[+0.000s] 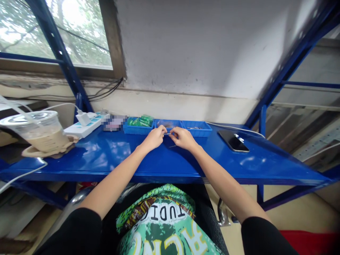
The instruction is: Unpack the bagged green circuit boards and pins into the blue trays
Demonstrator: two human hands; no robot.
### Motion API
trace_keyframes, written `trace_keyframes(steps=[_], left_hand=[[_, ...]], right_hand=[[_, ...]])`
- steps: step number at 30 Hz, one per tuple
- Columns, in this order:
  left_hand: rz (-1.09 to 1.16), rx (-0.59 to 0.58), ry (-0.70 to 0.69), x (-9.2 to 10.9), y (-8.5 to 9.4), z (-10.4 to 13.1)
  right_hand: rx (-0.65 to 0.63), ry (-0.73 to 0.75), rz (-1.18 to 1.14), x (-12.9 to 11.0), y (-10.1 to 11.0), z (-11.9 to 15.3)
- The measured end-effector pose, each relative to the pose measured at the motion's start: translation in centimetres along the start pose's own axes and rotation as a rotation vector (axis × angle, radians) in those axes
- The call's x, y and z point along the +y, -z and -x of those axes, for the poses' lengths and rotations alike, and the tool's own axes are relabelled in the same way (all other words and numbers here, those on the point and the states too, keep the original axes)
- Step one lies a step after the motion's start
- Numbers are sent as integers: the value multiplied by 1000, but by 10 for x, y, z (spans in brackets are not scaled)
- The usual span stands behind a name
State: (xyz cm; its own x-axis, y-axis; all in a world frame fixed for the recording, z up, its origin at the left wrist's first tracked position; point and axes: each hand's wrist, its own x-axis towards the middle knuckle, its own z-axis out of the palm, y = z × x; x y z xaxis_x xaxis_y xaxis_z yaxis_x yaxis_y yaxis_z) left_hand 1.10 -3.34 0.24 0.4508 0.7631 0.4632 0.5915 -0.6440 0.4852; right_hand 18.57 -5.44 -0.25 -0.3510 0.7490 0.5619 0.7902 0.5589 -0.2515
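Two bare hands meet over the blue metal table (148, 164) in my feed, fingertips pinched together on a slim silvery piece (167, 134). The left hand (155, 137) grips one end and the right hand (185, 138) the other, presumably so that something so small stays steady. Just below the right fingers shows a thin dark sliver (172, 146); I can't tell whether it is held or lying loose.

The piece sits just in front of three blue parts bins, likely lined up there for easy reach: green packets (140, 121) in the left one, clear plastic wrapping (167, 123) in the middle, small metal parts (194, 128) in the right. I'd guess the smartphone (233, 141) lies off right to leave elbow room.

On the green printed shirt (162, 226) I make out "TUDI"; I read no brand on the iced-drink cup (42, 132).
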Motion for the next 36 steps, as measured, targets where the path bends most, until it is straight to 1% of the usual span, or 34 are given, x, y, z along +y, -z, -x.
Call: trace_keyframes(steps=[5, 9, 13, 15, 16, 18, 21, 22, 24, 26, 29, 31, 33, 35, 36], left_hand=[[68, 82, -7, 2, 2, 0], [65, 100, -59, 3, 3, -1], [51, 78, -23, 4, 3, -1], [56, 30, 4, 4, 1, 0], [61, -5, 14, 5, 0, 1], [52, -93, 5, 5, -5, 4], [-46, -194, -105, 6, -14, 9], [-85, -213, -145, 6, -18, 10], [-139, -231, -188, 7, -23, 11], [-157, -236, -190, 7, -26, 11], [-130, -179, -165, 7, -23, 7], [-53, -94, -97, 5, -17, 3], [47, 11, -4, 3, -11, 0], [123, 88, 54, 2, -6, -1], [144, 106, 61, 1, -5, -2]], right_hand=[[16, 49, 31, -3, 5, -1], [53, 24, 32, -3, 5, 0], [71, 42, 14, -7, 4, -1], [82, 39, 36, -4, 6, -3], [105, 13, 54, 0, 8, -5], [195, -118, 101, 15, 16, -5], [383, -471, 196, 47, 30, -1], [406, -555, 218, 55, 34, 2], [407, -635, 223, 65, 37, 6], [368, -600, 171, 62, 35, 7], [251, -399, 24, 41, 23, 3], [134, -242, -66, 23, 13, 0], [35, -127, -110, 10, 6, -2], [-6, -73, -113, 3, 2, -2], [-7, -63, -108, 2, 2, -2]])
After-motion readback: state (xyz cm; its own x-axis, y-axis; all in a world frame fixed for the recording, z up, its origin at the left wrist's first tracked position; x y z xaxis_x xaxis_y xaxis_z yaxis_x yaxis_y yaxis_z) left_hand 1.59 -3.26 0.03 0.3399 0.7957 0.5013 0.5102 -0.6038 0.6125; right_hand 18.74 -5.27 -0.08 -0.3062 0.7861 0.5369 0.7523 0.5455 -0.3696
